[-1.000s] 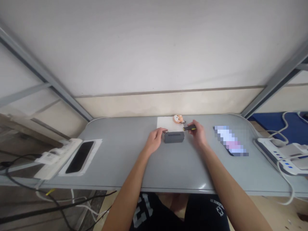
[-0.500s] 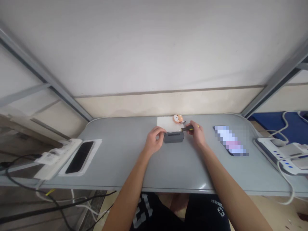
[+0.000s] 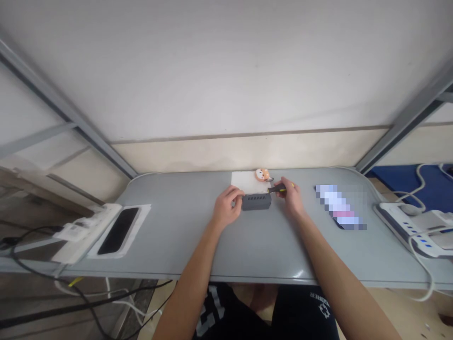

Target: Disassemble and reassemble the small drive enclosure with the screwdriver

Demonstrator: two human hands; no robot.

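A dark grey box (image 3: 256,204) with a row of slots along its top lies on the grey desk. My left hand (image 3: 226,207) has its fingers closed at the box's left end. In my right hand (image 3: 291,198) is a screwdriver (image 3: 275,189) with a black and yellow handle. Its shaft points left along the box's far edge, toward my left fingertips; the tip is too small to make out. Just behind the box lie a white sheet (image 3: 242,181) and a small orange and white animal-face trinket (image 3: 262,175).
To the left, a black phone (image 3: 118,230) rests on white paper beside a white power strip (image 3: 87,233) with cables. A phone with a blurred screen (image 3: 338,206) lies to the right, near another power strip (image 3: 414,231). A wall (image 3: 226,153) stands behind the desk.
Almost nothing differs. The whole view has shifted very slightly; both hands, the box and the screwdriver keep nearly the same places.
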